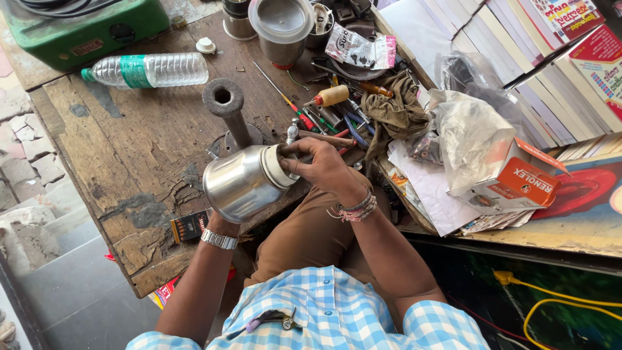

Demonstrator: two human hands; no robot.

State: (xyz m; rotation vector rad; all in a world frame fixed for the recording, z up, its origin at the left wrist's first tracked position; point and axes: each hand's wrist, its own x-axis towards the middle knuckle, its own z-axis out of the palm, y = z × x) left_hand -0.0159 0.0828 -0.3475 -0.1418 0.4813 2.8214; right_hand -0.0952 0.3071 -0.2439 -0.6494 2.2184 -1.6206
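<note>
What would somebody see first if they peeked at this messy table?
Probably the shiny steel jar in the middle, lying on its side at the table's near edge; the left hand props it from below while the right hand reaches into its open end. Just behind it a dark metal pipe stand rises from the worn wooden table, with a heap of screwdrivers and a rag to the right.

Blue-and-white checked shirt [337, 311], brown trousers [311, 233], steel wristwatch [219, 239], beaded wrist threads [355, 209].
</note>
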